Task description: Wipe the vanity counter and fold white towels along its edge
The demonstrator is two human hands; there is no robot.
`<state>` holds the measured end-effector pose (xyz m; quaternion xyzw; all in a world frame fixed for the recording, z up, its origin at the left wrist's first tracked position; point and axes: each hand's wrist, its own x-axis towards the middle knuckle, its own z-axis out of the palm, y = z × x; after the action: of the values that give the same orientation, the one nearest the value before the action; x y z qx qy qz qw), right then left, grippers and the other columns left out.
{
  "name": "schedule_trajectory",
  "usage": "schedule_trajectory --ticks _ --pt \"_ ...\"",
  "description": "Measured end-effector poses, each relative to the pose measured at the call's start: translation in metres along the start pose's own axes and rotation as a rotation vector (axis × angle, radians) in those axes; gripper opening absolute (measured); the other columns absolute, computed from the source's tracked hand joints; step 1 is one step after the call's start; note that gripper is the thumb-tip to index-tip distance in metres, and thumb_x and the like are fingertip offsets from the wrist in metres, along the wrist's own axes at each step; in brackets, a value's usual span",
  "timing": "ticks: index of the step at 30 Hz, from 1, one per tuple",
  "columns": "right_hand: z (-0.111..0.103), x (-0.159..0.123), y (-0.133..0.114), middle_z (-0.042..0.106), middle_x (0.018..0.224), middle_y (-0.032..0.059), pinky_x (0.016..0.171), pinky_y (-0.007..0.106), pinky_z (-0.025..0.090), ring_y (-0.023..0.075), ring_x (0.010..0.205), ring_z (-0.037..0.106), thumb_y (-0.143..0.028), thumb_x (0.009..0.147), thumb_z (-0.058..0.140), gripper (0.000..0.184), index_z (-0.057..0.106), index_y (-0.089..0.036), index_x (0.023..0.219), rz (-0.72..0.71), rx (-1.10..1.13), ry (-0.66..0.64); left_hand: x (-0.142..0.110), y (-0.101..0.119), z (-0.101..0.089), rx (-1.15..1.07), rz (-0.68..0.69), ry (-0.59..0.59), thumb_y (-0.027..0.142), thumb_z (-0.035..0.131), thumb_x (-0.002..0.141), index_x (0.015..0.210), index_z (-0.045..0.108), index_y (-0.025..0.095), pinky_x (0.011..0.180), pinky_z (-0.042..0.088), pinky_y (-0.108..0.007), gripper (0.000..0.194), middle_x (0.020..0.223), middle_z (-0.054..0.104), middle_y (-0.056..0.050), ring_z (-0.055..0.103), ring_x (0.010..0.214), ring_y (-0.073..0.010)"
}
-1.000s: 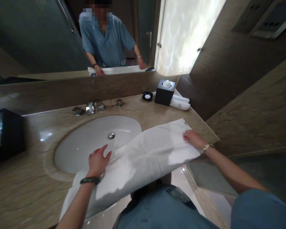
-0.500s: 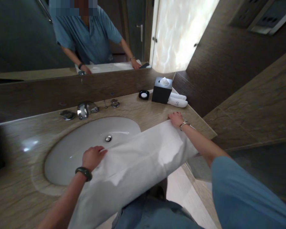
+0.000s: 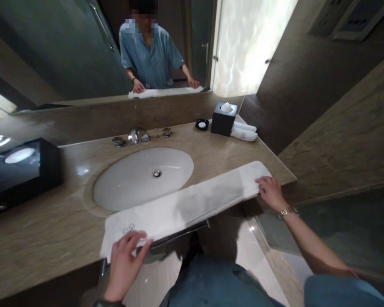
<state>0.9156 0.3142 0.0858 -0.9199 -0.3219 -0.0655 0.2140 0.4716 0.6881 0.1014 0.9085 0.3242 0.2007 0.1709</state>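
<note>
A long white towel (image 3: pixel 185 204), folded into a narrow strip, lies along the front edge of the marble counter (image 3: pixel 45 226), just in front of the oval sink (image 3: pixel 144 177). My left hand (image 3: pixel 126 260) pinches the strip's near left corner, beside a small embroidered mark. My right hand (image 3: pixel 270 192) grips the far right end at the counter's corner. The towel lies flat on the counter between the two hands.
A chrome tap (image 3: pixel 137 136) with two knobs stands behind the sink. At the back right are a black tissue box (image 3: pixel 223 118), a small black soap dish (image 3: pixel 202 124) and rolled white cloths (image 3: pixel 245 132). A black box (image 3: pixel 19 170) stands at left. The mirror (image 3: pixel 83 51) reflects me.
The towel was a wide sheet draped over the counter edge; now it is folded into a narrow strip. Both hands moved back to its front edge, at the two ends.
</note>
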Motion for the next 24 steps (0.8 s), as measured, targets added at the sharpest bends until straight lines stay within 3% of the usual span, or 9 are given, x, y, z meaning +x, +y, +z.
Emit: schedule_trajectory --ticks 3,5,7,10,13,17,21,24 --pt "0.02 -0.038 -0.036 0.068 0.103 0.0109 0.096 0.047 0.045 0.0279 0.1 0.057 -0.029 0.084 0.063 0.019 0.07 -0.019 0.098 0.228 0.579 0.129 0.014 0.002 -0.009 0.079 -0.229 0.118 0.064 0.048 0.081 0.109 0.075 0.01 0.107 0.043 -0.058 0.066 0.119 0.069 -0.024 0.061 0.119 -0.0434" --pt "0.037 -0.066 -0.078 0.069 0.095 0.0064 0.085 0.039 0.051 0.0231 0.091 0.061 -0.042 0.077 0.076 0.031 0.069 -0.02 0.097 0.449 1.114 0.016 0.022 0.006 -0.016 0.191 -0.436 0.167 0.068 0.045 0.076 0.126 0.064 0.0 0.109 0.04 -0.063 0.087 0.13 0.06 -0.034 0.052 0.129 -0.0509" --pt "0.055 -0.088 -0.122 0.071 0.095 0.0046 0.077 0.033 0.053 0.02 0.089 0.064 -0.048 0.065 0.088 0.047 0.069 -0.02 0.097 0.636 1.538 -0.178 0.024 0.011 -0.021 0.159 -0.594 0.132 0.067 0.049 0.07 0.132 0.055 -0.002 0.107 0.043 -0.061 0.093 0.132 0.058 -0.036 0.053 0.128 -0.0509" --pt "0.074 -0.1 -0.173 0.073 0.09 0.0042 0.073 0.027 0.054 0.0177 0.086 0.068 -0.05 0.052 0.096 0.053 0.069 -0.017 0.085 0.755 1.817 -0.324 0.002 0.027 -0.026 -0.025 -0.693 0.069 0.06 0.056 0.063 0.123 0.053 0.007 0.102 0.049 -0.054 0.08 0.127 0.063 -0.03 0.063 0.117 -0.0446" --pt "0.078 -0.093 -0.196 0.073 0.08 0.0017 0.07 0.027 0.057 0.0166 0.078 0.069 -0.046 0.053 0.096 0.047 0.066 -0.018 0.076 0.785 1.936 -0.347 -0.06 0.054 -0.026 -0.172 -0.72 0.132 0.067 0.059 0.056 0.109 0.052 0.016 0.096 0.052 -0.051 0.074 0.118 0.066 -0.024 0.066 0.107 -0.0403" --pt "0.062 -0.091 -0.212 0.077 0.09 -0.0012 0.076 0.025 0.061 0.0158 0.084 0.071 -0.027 0.057 0.094 0.037 0.07 -0.021 0.085 0.882 1.99 -0.308 -0.183 0.085 -0.004 -0.301 -0.821 0.204 0.077 0.062 0.056 0.107 0.052 0.018 0.094 0.052 -0.051 0.078 0.109 0.067 -0.018 0.066 0.101 -0.0374" --pt "0.02 -0.13 -0.227 0.079 0.102 0.0017 0.078 0.029 0.065 0.0201 0.091 0.074 -0.026 0.057 0.093 0.045 0.072 -0.021 0.097 0.864 1.969 -0.495 -0.295 0.093 0.03 -0.466 -0.975 0.226 0.072 0.066 0.051 0.109 0.054 0.015 0.089 0.056 -0.052 0.082 0.104 0.067 -0.021 0.068 0.094 -0.038" --pt "-0.019 -0.175 -0.212 0.078 0.112 0.0049 0.084 0.041 0.067 0.0279 0.098 0.075 -0.043 0.063 0.092 0.055 0.071 -0.024 0.109 0.742 1.895 -0.685 -0.35 0.091 0.043 -0.521 -1.059 0.219 0.067 0.065 0.052 0.104 0.06 0.017 0.084 0.057 -0.051 0.072 0.11 0.068 -0.024 0.071 0.09 -0.0362"
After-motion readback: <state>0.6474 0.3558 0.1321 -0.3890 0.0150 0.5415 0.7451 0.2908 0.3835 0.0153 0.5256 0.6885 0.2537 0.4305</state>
